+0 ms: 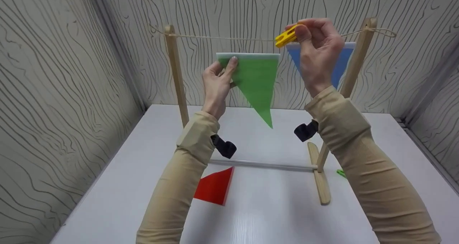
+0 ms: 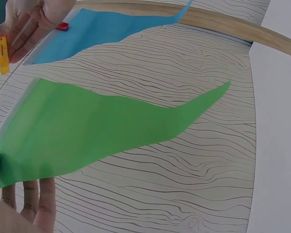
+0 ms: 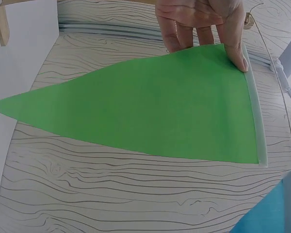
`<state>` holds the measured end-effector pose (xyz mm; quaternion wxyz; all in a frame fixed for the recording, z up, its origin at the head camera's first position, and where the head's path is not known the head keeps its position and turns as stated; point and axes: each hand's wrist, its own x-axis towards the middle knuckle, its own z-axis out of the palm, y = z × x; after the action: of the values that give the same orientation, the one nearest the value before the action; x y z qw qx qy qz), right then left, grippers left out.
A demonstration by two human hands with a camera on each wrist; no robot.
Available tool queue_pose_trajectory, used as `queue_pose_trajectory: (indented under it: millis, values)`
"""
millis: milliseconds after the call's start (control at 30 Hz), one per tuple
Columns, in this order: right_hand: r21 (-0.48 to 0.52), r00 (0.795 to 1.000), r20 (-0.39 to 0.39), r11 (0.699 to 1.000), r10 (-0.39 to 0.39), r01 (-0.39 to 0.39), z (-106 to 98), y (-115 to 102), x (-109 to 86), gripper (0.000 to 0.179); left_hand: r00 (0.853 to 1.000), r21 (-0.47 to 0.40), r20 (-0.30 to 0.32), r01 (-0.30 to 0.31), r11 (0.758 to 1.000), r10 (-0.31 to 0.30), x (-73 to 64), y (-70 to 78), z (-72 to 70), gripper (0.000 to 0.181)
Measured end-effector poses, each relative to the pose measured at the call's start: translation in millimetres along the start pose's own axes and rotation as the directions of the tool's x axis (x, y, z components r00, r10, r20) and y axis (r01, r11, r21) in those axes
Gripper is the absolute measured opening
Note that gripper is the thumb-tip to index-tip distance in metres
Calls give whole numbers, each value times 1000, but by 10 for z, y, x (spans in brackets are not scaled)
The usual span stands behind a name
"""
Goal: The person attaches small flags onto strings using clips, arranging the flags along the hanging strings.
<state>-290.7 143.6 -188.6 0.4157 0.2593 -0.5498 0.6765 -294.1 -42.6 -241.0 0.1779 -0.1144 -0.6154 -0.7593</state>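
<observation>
My left hand (image 1: 217, 84) pinches a green triangular pennant (image 1: 259, 80) near its upper left corner, thumb in front and fingers behind. The pennant's white-edged top is just below the string (image 1: 222, 38), apart from it, and its tip points down. In my right hand (image 1: 320, 52) a yellow clothespin (image 1: 287, 36) is pinched between thumb and fingers, close to the string. Behind that hand a blue pennant (image 1: 342, 62) hangs from the string, partly hidden. A bit of a red clip (image 2: 62, 26) shows by the blue pennant in the left wrist view.
The string is tied between two wooden posts (image 1: 175, 71), joined low down by a pale rod (image 1: 265, 164). A wooden foot (image 1: 322, 188) supports the right post. On the white table (image 1: 258, 215) lie a red pennant (image 1: 217, 187), partly behind the left sleeve, and a green clothespin (image 1: 341, 173).
</observation>
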Motion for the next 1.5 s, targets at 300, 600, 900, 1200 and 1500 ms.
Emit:
queue_pose_trajectory:
  millis: [300, 600, 900, 1200, 1500]
  values:
    - [-120, 996, 92, 993, 14, -3, 74, -22, 77, 6, 1000, 14, -5, 0, 1000, 0, 13, 36, 37, 27]
    - [-224, 985, 159, 974, 59, -23, 136, -77, 140, 9, 1000, 27, 0, 0, 1000, 0, 32, 64, 71, 28]
    - [-261, 978, 185, 964, 101, -50, 177, -95, 196, 10, 1000, 43, -7, 6, 999, -5, 48, 77, 95, 29]
    - [-363, 967, 235, 932, 96, -4, 243, -98, 199, 16, 1000, 34, -11, 2, 999, -2, 52, 92, 113, 28]
    - [-391, 956, 264, 920, 131, -18, 280, -73, 200, 16, 1000, 29, -8, -5, 1000, 6, 61, 113, 125, 28]
